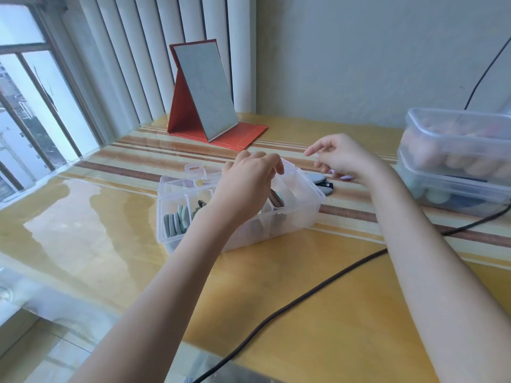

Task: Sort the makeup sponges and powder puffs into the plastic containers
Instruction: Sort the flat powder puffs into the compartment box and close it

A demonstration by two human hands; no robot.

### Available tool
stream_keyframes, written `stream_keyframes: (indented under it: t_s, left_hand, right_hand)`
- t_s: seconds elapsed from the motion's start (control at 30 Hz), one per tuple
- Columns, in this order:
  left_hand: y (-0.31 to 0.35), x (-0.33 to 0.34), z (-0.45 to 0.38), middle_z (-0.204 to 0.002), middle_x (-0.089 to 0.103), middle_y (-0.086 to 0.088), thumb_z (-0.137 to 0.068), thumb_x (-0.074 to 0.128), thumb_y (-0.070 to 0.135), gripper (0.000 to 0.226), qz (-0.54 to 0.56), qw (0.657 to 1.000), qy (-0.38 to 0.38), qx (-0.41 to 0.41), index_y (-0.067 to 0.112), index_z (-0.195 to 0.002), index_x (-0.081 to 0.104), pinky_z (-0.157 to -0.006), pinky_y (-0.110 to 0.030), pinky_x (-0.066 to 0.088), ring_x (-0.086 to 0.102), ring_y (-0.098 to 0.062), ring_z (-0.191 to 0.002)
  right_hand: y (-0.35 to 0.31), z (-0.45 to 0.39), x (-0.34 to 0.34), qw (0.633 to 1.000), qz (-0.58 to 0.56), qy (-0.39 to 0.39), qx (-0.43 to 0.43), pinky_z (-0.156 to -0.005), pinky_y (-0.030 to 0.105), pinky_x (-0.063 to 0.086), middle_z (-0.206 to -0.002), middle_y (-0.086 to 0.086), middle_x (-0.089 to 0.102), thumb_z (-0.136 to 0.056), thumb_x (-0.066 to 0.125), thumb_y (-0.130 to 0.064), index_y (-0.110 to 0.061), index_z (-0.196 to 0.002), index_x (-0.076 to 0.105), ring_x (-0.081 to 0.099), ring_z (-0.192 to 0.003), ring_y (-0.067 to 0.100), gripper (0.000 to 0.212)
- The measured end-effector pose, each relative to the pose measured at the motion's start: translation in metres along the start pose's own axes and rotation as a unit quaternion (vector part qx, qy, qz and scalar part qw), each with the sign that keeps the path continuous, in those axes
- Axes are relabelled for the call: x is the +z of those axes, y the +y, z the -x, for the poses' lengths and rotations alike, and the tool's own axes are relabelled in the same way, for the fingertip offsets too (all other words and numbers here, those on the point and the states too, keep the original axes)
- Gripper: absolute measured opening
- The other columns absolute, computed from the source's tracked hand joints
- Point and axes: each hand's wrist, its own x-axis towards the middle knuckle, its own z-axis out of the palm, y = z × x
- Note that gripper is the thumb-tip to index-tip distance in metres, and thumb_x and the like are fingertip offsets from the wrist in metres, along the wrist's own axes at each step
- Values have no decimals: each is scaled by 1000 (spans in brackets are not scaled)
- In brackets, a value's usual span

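The head view looks down on both hands over a clear divided organizer (298,214) on the table (276,272). The left hand (249,178) reaches over the middle of the organizer, its fingers curled down at the far rim. It seems to be steadying the box or pressing something into a compartment; whether those fingers grasp a puff I cannot tell, since the back of the hand hides them. Just beneath that hand a brown and pale puff (277,199) stands on edge in a slot, probably so more will fit side by side. To the near left of the left wrist, a row of grey and green puffs (177,223) stands upright in a corner compartment, packed the same way, so sorting looks well along.

The right hand (340,158) hovers just beyond the organizer's far right corner, fingers loosely spread and holding nothing I can make out. Directly under it a grey puff (323,183) with a dark strap lies flat on the table, touching or nearly touching the organizer; it appears to be the next piece to lift.

Further to the right of the right hand, two stacked tubs (456,161) already hold rounded sponges, lids on. Beyond both hands a red folding mirror (204,92) stands against the blinds. A black cable (304,297) runs across the table near the right forearm and could snag.
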Motion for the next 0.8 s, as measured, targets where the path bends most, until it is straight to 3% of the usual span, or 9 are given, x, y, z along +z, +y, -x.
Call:
stream_keyframes:
  t_s: [0.1, 0.27, 0.33, 0.4, 0.47, 0.57, 0.67, 0.73, 0.8]
  left_hand:
    - [17, 0, -20, -113, 61, 6, -96, 39, 8, 28, 8, 1000, 4, 17, 24, -108, 59, -86, -36, 32, 44, -23, -111]
    - [33, 15, -50, -109, 63, 4, -89, 39, 0, 34, 37, 999, 4, 7, 21, -106, 60, -80, -35, 36, 48, -23, -108]
    - [31, 27, -48, -111, 63, 2, -85, 37, -3, 37, 37, 999, -3, -22, 19, -106, 59, -87, -38, 40, 48, -24, -109]
    - [30, 35, -46, -112, 63, 0, -85, 38, -2, 36, 28, 999, -1, -29, 19, -105, 60, -88, -40, 41, 48, -26, -109]
    - [30, 38, -47, -110, 63, -1, -87, 40, 1, 31, 29, 999, 23, -27, 18, -104, 60, -85, -39, 40, 48, -26, -107]
    - [29, 38, -49, -111, 63, -3, -88, 40, 1, 30, 31, 999, 28, -31, 16, -104, 60, -87, -39, 41, 49, -27, -107]
    - [28, 35, -46, -107, 64, -7, -88, 38, -2, 30, 86, 995, 38, -47, 11, -103, 61, -87, -42, 45, 52, -28, -103]
    - [28, 32, -45, -106, 64, -8, -88, 36, -3, 32, 131, 988, 53, -68, 8, -104, 61, -86, -41, 47, 55, -27, -101]
    - [29, 30, -45, -108, 64, -8, -88, 34, -3, 34, 161, 980, 58, -97, 8, -106, 61, -88, -39, 47, 55, -25, -103]
  right_hand:
    - [28, -12, 14, 998, 41, 50, -12, -80, 27, 45, -123, 3, 60, -96, 42, -6, -22, -115, 65, 58, -102, 18, 34]
    - [50, -15, 29, 993, 105, -38, -34, -114, 36, 20, -146, -9, 44, -96, 47, -25, -29, -135, 53, 25, -143, 16, 40]
    - [52, -9, 33, 990, 95, -80, -72, -108, 34, 23, -135, -17, 48, -91, 54, -31, -36, -128, 58, 25, -139, 6, 38]
    - [50, -4, 35, 987, 68, -85, -118, -89, 24, 37, -98, -31, 54, -82, 56, -28, -43, -98, 69, 48, -105, -5, 25]
    - [45, -5, 37, 985, 70, -54, -150, -59, 11, 32, -59, -27, 50, -73, 53, -22, -49, -59, 61, 43, -61, -5, 31]
    - [41, -9, 40, 983, 113, -27, -141, -47, 15, 27, -49, -14, 41, -78, 56, -13, -49, -46, 54, 32, -52, 2, 47]
    - [49, -10, 40, 992, 36, 2, -123, -55, 9, 31, -57, -25, 53, -86, 57, -10, -36, -61, 62, 46, -60, -2, 36]
    - [48, -10, 37, 994, 4, 48, -100, -58, 6, 33, -81, -14, 63, -92, 55, -15, -23, -96, 71, 52, -71, 2, 18]
    - [48, -14, 36, 992, -7, 98, -74, -54, 4, 33, -88, -2, 66, -93, 54, -17, -16, -103, 69, 51, -71, 4, 18]
